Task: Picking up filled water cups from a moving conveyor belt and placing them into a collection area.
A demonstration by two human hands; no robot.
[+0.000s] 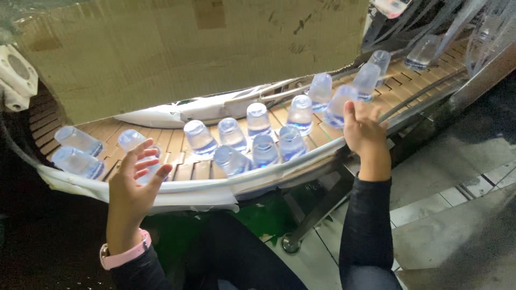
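Clear plastic bottles (258, 140) stand and lie along a curved slatted conveyor (177, 156) that sweeps from the lower left up to the upper right, edged by a pale guide rail (215, 185). At the far left two bottles (78, 153) lie on their sides on the slats. Just right of them the left hand (131, 185) is raised with its fingers spread wide and holding nothing, its fingertips just in front of one bottle (131, 142) by the rail; a pink wristband (123, 255) sits at the wrist above a dark sleeve. In the middle a loose cluster of upright bottles, each holding clear bluish liquid, crowds the belt close together. Above them hangs a large sheet of brown cardboard (188, 53), which hides the back of the conveyor. Further right the right hand (365, 134) reaches over the rail with its fingers loosely open, touching the bottle (339, 107) nearest it; whether it grips that bottle I cannot tell. Beyond it more bottles follow in single file toward the upper right corner. Grey floor tiles (457, 215) show below on the right
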